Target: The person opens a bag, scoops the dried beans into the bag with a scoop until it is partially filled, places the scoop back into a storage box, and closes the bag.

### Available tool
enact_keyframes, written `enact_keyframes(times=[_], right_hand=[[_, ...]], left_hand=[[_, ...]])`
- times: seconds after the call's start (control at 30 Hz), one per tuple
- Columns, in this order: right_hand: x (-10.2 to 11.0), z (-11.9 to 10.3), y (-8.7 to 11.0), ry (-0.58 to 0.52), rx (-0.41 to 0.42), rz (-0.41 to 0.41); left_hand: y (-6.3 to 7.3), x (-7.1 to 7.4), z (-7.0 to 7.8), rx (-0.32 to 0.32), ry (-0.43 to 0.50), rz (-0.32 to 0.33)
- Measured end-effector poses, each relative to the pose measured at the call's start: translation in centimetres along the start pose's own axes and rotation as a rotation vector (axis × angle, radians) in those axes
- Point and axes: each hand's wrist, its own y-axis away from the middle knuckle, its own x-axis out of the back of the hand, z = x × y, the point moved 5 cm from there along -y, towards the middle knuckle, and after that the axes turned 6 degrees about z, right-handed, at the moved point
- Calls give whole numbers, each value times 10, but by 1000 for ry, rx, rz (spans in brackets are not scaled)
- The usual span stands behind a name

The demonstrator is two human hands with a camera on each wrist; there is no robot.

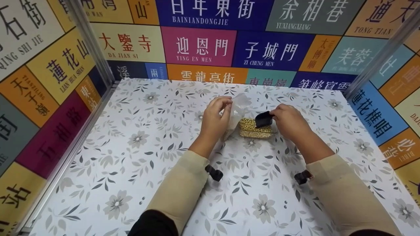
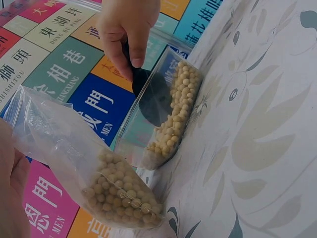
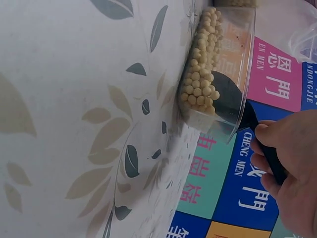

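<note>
A wall of coloured panels [image 1: 200, 46] lettered with Chinese place names rises behind and on both sides of a table with a white floral cover [image 1: 131, 114]; many panels are cut off by the head view's edges, and the cover hides the bottom of the back row. Metal posts [image 1: 95, 42] mark the corners.

A clear plastic container [image 3: 218, 131] rests on the cover ahead of the person, partly filled with soybeans [image 3: 198, 82]. The right hand [image 1: 290, 121] grasps the handle of a black scoop [image 1: 263, 119], whose blade slants down inside the container. Both wrist views show the blade through the clear wall, dimmed by it; how far its tip goes into the soybeans I cannot tell.

Just beside the container, on the left-hand side, a translucent plastic bag [image 2: 74, 144] leans with more soybeans bunched in its bottom. The left hand [image 1: 216, 119] grips the bag near its top, fingers bent; it covers much of the bag from above, and the left wrist view crops that hand at the edge, so the exact finger contact is obscured. Tan sleeves [image 1: 182, 186] cover both forearms, with a small black device [image 1: 215, 173] at each wrist, details indistinct.
</note>
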Motion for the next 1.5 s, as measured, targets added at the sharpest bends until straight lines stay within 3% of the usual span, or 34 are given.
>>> enact_keyframes(times=[0.23,0.63,0.97,1.5], right_hand=[[-9,3,-1,-86,-62,-52],[-31,2,-7,-178,-82,-86],[-43,-1,-8,-250,-165,-137],[-49,3,-2,-358,-205,-15]], left_hand=[[0,0,0,5,-9,-4],[1,0,1,-22,20,2],[1,0,2,-26,10,0],[0,0,1,-18,25,6]])
